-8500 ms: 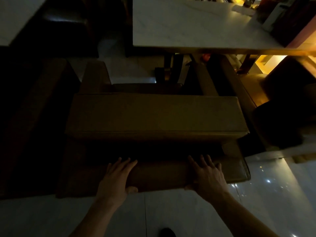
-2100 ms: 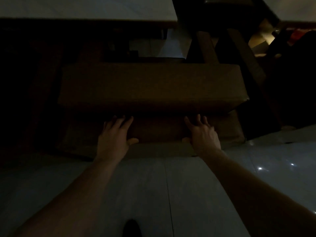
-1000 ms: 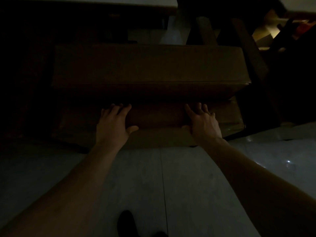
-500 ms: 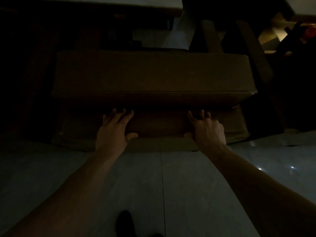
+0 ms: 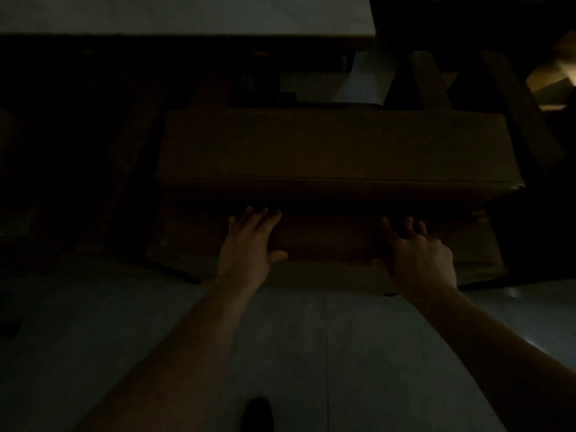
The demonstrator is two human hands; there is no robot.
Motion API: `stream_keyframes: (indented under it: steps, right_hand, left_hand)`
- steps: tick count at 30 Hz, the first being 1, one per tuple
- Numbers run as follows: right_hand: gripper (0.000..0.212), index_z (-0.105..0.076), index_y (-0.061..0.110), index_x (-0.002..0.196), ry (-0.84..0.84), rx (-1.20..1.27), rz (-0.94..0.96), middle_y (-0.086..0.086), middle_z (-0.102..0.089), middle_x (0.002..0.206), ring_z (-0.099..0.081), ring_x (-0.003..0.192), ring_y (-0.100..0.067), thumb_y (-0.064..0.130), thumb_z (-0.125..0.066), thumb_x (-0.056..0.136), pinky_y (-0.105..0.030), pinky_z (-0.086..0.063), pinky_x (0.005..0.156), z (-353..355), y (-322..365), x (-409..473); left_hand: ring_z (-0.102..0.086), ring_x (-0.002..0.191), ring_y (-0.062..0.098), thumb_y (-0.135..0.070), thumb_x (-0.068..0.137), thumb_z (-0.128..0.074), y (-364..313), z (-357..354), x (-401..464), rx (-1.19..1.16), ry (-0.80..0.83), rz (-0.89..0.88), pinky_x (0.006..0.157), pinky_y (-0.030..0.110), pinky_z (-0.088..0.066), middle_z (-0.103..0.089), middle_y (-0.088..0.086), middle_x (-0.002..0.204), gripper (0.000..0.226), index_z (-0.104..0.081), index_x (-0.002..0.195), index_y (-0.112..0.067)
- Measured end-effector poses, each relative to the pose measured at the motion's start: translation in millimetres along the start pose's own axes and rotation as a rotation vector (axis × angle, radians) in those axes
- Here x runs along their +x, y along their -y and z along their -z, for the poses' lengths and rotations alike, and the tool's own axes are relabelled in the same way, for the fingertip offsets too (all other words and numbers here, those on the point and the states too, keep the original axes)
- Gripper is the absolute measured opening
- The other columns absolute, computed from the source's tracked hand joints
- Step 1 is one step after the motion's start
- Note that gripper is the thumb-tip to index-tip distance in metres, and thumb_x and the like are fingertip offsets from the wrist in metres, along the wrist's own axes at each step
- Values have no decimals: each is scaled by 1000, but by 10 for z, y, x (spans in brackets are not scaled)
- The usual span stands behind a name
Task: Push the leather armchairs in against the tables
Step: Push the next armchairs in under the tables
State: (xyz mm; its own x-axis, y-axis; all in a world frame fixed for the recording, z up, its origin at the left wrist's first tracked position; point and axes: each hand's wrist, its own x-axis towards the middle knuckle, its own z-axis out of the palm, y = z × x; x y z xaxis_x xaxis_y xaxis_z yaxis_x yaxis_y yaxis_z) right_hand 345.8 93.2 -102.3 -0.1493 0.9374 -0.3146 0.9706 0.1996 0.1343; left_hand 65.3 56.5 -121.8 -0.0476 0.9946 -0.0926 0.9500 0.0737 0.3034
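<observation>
Head view, dim light: leather armchair (image 5: 336, 151) at centre, back toward the near side, just short of the pale table (image 5: 187, 14) at far left. Left hand (image 5: 249, 244) and right hand (image 5: 417, 257) flat against the chair's back panel, fingers spread, pressing, not clenched. Pale tiled floor (image 5: 311, 353) near, dark shoe tip (image 5: 258, 413) at the bottom edge.

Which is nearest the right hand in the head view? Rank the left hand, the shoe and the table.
1. left hand: beside it, on the armchair back.
2. shoe: below, on the floor.
3. table: top, beyond the armchair.
</observation>
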Motion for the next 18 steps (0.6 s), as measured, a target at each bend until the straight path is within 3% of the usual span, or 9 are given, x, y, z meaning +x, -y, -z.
stream_keyframes:
  steps: [5, 14, 18]
  right_hand:
    - [85, -5, 36, 156, -15, -40, 2, -13, -21, 159, -30, 143, -35, 65, -50, 90, -48, -48, 97, 22, 38, 12]
    - [84, 7, 38, 155, 31, 1, 24, -9, -9, 164, -17, 150, -31, 67, -40, 92, -45, -45, 107, 68, 33, -10]
    - [82, 10, 37, 154, 73, 40, -9, -8, -4, 165, -7, 152, -33, 61, -41, 95, -49, -36, 115, 131, 76, -53]
  left_hand:
    - [-12, 148, 26, -49, 83, -68, 46, -11, 34, -1, 13, 3, 119, 47, -8, -28, -2, 158, 81, -27, 151, -33]
    - [-9, 148, 25, -49, 83, -69, 100, 52, 32, -54, 42, -32, 119, 45, -2, -26, -3, 159, 84, -25, 152, -33]
    - [-9, 148, 26, -48, 83, -69, 115, 29, 18, -62, 29, -49, 119, 45, 0, -26, -2, 159, 84, -24, 152, -32]
